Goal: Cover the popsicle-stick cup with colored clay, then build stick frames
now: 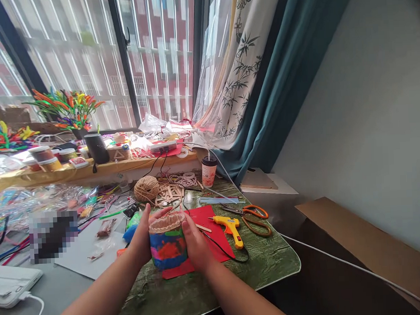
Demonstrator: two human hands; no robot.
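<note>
1. Where the red sheet (220, 236) lies on the worktop (275, 261): one blue-and-red pot (169, 252), held over it.
2. Left hand (143, 239) and right hand (196, 245): fingers clamped on the pot's opposite sides.
3. Yellow glue gun (232, 224): right of pot.
4. Scissors (247, 212): beside glue gun.
5. Twine ball (146, 188): beyond pot.

- Cup (169, 253), one: round, open-topped, wide-mouthed.
- Finish: blue painted wall; orange-red patch in front, pink at left, green near the rim.
- Rim and inside: pale tan, ridged, unpainted.
- Pose: upright, mouth up.
- Place: between left hand (142, 241) and right hand (197, 244).
</note>
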